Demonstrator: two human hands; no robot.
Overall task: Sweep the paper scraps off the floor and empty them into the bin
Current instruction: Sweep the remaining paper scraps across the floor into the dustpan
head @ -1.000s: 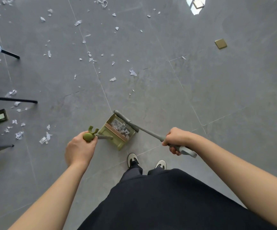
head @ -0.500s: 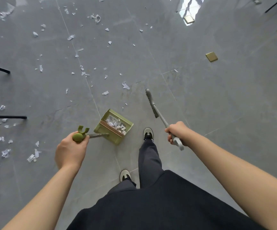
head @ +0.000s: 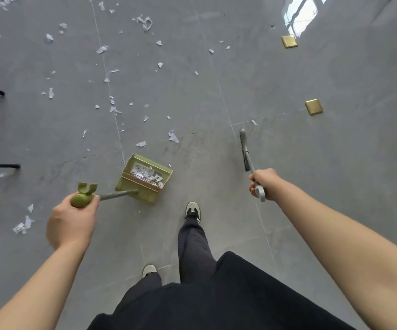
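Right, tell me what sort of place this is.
Probably an office or a similar indoor room. The floor is large grey tiles, with brass floor-socket covers set into it, and thin black furniture legs stand at the left edge. No bin shows.

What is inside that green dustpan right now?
The green dustpan holds a small heap of white paper scraps, some with dark print, bunched against its back wall. Whatever lies under that heap is covered.
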